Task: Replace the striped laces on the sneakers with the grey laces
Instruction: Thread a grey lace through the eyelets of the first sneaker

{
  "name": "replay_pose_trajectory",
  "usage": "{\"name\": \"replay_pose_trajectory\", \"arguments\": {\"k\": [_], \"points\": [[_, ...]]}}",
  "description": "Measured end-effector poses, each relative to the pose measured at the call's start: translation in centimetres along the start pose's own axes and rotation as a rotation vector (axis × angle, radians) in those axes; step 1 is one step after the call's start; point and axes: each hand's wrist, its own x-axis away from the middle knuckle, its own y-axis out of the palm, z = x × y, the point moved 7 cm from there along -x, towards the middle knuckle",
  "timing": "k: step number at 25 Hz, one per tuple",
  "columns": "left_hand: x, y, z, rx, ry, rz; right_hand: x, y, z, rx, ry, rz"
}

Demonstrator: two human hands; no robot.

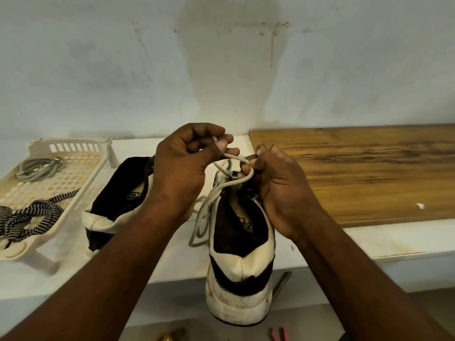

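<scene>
- Head view: left hand (182, 166) and right hand (278, 183) are both working above the near sneaker (240, 274), each pinching the grey lace (235, 158) (a loop is running between them, over the tongue).
- Slack lace is trailing down left of that sneaker onto the counter (320, 242).
- Second sneaker (115, 200) is lying left of it; further left, the basket (81, 173) is holding the striped laces (37, 215) and a coiled spare grey lace (37, 168).
- Judging: a knot is being formed.
- Risks: the sneaker's heel appears to be overhanging the counter edge, so a hard tug could tip it off; a slipping pinch would collapse the loop.
</scene>
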Motion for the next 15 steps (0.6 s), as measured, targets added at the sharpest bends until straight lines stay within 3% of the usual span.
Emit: {"name": "replay_pose_trajectory", "arguments": {"k": [5, 9, 10, 12, 14, 15], "points": [[0.1, 0.3, -0.4, 0.0, -0.03, 0.061, 0.2, -0.3, -0.5, -0.176, 0.013, 0.071], [-0.1, -0.7, -0.9, -0.035, -0.092, 0.139, 0.4, -0.3, -0.9, -0.303, 0.09, -0.077], [-0.2, -1.5, -1.0, -0.119, -0.094, 0.185, 0.2, -0.9, -1.4, -0.311, 0.066, -0.079], [-0.9, -2.9, -0.5, -0.583, -0.007, 0.213, -0.1, -3.0, -2.6, -0.279, -0.002, 0.009], [-0.7, -2.5, 0.0, -1.092, 0.07, 0.117, -0.2, -5.7, -3.5, -0.077, -0.082, 0.164], [-0.6, -2.1, 0.0, -1.22, 0.076, 0.069, -0.2, -6.6, -3.6, 0.062, -0.102, 0.223]]}}
